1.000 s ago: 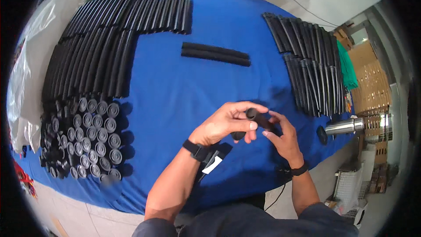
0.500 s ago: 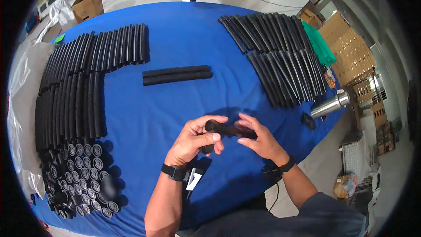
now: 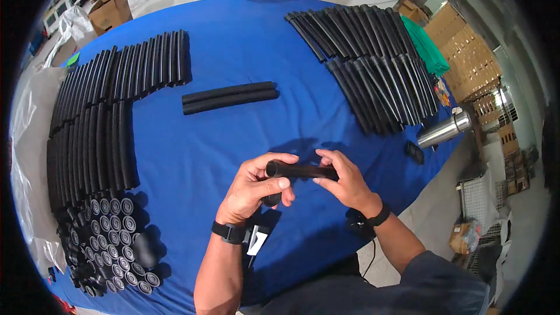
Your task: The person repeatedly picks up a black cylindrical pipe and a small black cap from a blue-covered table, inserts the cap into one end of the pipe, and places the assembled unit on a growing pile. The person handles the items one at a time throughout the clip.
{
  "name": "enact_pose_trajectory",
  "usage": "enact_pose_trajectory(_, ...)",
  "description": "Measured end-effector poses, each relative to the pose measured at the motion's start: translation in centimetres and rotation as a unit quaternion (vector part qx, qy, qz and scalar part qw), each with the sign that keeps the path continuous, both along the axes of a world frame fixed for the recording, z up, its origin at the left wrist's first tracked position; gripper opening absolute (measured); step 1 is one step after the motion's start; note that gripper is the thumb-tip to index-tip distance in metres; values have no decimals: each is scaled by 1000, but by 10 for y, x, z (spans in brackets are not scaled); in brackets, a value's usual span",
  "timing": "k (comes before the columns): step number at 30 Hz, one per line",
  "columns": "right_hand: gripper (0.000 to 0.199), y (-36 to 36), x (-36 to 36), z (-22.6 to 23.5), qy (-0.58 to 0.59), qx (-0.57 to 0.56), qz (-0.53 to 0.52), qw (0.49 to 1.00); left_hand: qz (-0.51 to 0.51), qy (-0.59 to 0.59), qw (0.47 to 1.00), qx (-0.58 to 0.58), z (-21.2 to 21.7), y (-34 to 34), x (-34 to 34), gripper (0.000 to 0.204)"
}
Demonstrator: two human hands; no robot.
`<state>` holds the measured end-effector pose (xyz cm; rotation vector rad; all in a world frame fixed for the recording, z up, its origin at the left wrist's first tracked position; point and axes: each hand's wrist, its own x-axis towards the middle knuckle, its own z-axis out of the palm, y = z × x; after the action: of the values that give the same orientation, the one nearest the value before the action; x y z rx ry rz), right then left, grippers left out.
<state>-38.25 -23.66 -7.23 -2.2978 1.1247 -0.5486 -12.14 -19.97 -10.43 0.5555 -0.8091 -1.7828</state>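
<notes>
A short black tube (image 3: pixel 306 171) is held nearly level between my two hands above the blue cloth, its open end toward the left. My left hand (image 3: pixel 245 191) has thumb and fingers around that open end. Tucked under the same hand is a small rounded black piece (image 3: pixel 271 200), perhaps an end cap, mostly covered by the fingers. At the tube's other end, my right hand (image 3: pixel 348 182) grips it, hiding that tip. Beyond the hands, two black foam-like sleeves (image 3: pixel 230 98) lie side by side on the cloth.
Rows of black tubes lie at left (image 3: pixel 96 146) and far right (image 3: pixel 373 64). Round black caps (image 3: pixel 111 239) crowd the near left. A steel flask (image 3: pixel 443 130) lies on the right edge of the blue-covered table (image 3: pixel 233 29). Near my left wrist is a white piece (image 3: pixel 256 241).
The tube, partly blurred before, is now sharp, and my right hand has closed around its far end. The whole view has shifted slightly.
</notes>
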Motion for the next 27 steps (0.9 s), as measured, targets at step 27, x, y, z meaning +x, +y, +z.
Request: enact_pose_trajectory(27, 23, 42, -5, 4, -238, 330, -126, 905, 96, 250, 961, 60, -21, -13, 3, 41)
